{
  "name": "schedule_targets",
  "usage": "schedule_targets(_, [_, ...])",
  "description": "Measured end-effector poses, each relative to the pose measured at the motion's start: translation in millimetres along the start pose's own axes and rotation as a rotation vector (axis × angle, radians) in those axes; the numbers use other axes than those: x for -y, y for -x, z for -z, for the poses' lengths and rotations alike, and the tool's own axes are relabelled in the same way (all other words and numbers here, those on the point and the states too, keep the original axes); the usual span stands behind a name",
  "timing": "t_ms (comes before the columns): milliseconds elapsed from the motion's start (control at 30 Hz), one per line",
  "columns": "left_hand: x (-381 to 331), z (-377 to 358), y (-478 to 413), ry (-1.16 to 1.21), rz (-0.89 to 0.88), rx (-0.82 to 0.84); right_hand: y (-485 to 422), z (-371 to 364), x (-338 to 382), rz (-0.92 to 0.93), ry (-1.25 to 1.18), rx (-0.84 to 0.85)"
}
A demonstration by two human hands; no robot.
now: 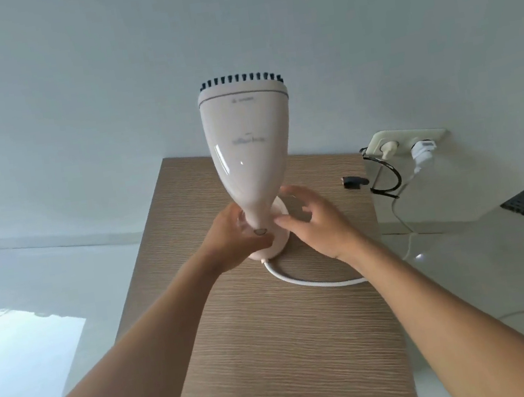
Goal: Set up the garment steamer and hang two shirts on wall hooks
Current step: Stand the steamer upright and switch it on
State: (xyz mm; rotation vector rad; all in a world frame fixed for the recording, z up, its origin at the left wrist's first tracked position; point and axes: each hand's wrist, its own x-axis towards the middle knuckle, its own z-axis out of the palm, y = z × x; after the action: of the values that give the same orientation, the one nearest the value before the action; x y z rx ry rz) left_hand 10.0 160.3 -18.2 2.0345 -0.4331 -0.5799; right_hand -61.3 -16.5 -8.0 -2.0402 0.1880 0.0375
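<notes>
Two hands meet at the foot of the steamer. The left hand [239, 235] is wrapped round its narrow neck, thumb in front just below a small round button. The steamer [249, 153] stands upright on its round base at the far end of the table [275, 348], brush head up, close to the wall. The right hand [317, 220] sits just beside the base, fingers spread and loosely bent, gripping nothing; its forefinger tip seems to touch the neck. A cord [302, 280] curls from the base rightward off the table. Further right, a wall socket [404, 143] holds two plugs; whether one is the steamer's I cannot tell. I'd say setting-up is in hand. No shirts or hooks are in sight, so the next move calls for letting go without tipping it, then fetching a shirt.
</notes>
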Motion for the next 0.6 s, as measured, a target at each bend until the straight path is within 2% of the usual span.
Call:
schedule_targets(133, [9.0,1.7,31.9,0.015,-0.023,0.061,26.6,-20.3,16.3,0.025,0.09,0.103])
schedule_targets(200, [13.6,-2.2,50.1,0.048,-0.059,0.05,42.3,-30.9,18.8,0.011,0.057,0.127])
schedule_targets(367, [32.6,-19.9,85.8,0.055,-0.177,-0.098,66.9,-47.3,21.3,0.007,0.005,0.083])
schedule_targets(600, [52.6,-31.9,115.1,0.073,-0.214,-0.015,111.0,-59.0,4.8,0.069,-0.004,-0.017])
